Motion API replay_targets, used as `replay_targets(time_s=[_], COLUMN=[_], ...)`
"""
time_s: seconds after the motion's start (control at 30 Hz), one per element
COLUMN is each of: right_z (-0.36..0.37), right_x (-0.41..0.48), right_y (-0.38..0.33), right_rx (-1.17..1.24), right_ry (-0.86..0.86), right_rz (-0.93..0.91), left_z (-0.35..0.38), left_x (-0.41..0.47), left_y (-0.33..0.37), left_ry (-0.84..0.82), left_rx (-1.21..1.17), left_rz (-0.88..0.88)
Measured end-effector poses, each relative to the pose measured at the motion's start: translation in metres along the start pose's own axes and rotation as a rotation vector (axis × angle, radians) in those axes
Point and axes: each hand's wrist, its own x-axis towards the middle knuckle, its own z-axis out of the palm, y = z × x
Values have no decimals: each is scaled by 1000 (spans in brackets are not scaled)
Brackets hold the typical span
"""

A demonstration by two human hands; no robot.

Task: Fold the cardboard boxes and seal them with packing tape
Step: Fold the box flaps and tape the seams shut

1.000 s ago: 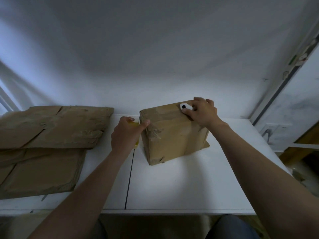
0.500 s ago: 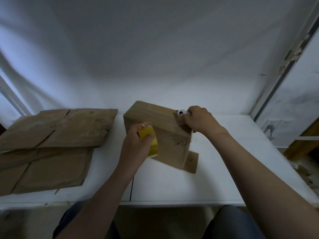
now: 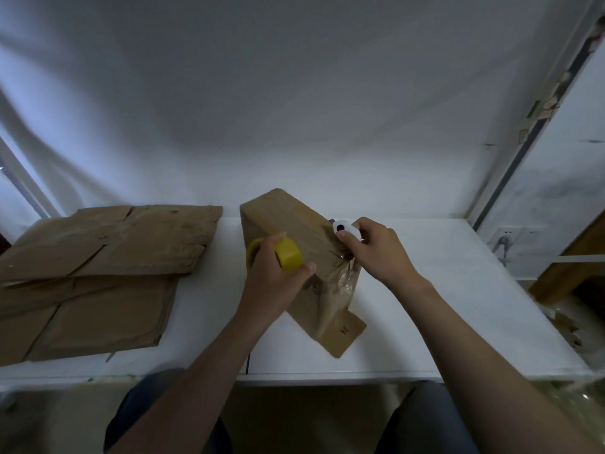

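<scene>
A folded brown cardboard box (image 3: 284, 214) stands skewed on the white table (image 3: 442, 290), one corner pointing at me, a loose flap (image 3: 343, 332) lying flat at its near end. Clear tape wrinkles over its right near edge. My left hand (image 3: 271, 283) grips a yellow roll of packing tape (image 3: 288, 255) against the box's near face. My right hand (image 3: 376, 253) holds a small white cutter with a black dot (image 3: 342, 228) at the box's right top edge.
Several flattened cardboard sheets (image 3: 98, 257) lie stacked on the left part of the table. A white cloth backdrop hangs behind. A wall socket (image 3: 510, 239) and a wooden piece (image 3: 563, 283) are at the right. My knees show under the table's front edge.
The box has been turned so a corner faces me and its flap lies toward me. My left hand with the yellow roll moved from the box's left side onto its near face.
</scene>
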Motion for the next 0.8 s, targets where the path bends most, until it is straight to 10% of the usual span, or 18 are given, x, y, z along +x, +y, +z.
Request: replay_targets(time_s=[0.47, 0.8], right_z=[35, 17], right_x=[-16, -26], right_y=[-19, 5], right_rx=[261, 271], right_ry=[78, 128], right_rz=[99, 151], left_z=[-63, -64], left_x=[60, 31], left_y=[-3, -12], left_ry=[-187, -112], left_rx=[324, 146], left_rz=[177, 157])
